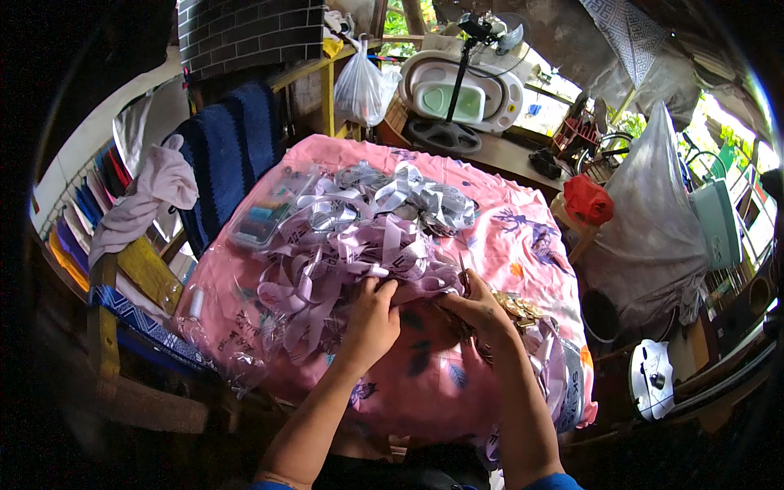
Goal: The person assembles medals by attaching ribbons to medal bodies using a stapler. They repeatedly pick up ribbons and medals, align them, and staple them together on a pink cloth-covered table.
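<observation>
Lying between grips (377, 314) (477, 310): lilac ribbon (426, 286)

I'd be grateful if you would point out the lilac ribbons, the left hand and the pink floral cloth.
Lilac ribbons (394, 242): head view, middle of the pile.
Left hand (378, 313): head view, back of the hand.
Pink floral cloth (535, 286): head view, bare right part.
</observation>
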Demonstrator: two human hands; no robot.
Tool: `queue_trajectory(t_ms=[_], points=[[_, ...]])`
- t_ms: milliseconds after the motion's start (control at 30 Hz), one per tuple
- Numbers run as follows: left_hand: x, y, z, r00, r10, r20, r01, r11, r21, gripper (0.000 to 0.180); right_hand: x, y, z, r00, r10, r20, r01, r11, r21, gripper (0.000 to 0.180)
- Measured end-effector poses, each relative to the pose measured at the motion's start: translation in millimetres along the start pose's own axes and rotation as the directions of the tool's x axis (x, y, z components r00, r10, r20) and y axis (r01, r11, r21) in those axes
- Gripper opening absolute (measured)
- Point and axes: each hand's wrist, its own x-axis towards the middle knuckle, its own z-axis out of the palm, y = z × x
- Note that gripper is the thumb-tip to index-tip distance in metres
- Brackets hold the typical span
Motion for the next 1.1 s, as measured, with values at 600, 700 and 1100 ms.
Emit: queue_trajectory(t_ms=[600,700,1100], points=[[61,-6,-22,0.852,0.288,0.438,-0.271,0.957,-0.102,0.025,20,29,-15,0.996,0.014,-0.084,-0.009,0.998,0.061,0.052],[61,-11,-22,0.85,0.286,0.443,-0.275,0.957,-0.091,0.025,15,25,-8,0.994,-0.024,-0.106,0.023,1.0,-0.013,0.05],[77,-20,-12,0.825,0.208,0.525,-0.292,0.953,0.081,0.026,21,18,-1,0.996,-0.088,-0.029,0.084,0.989,-0.121,0.047]])
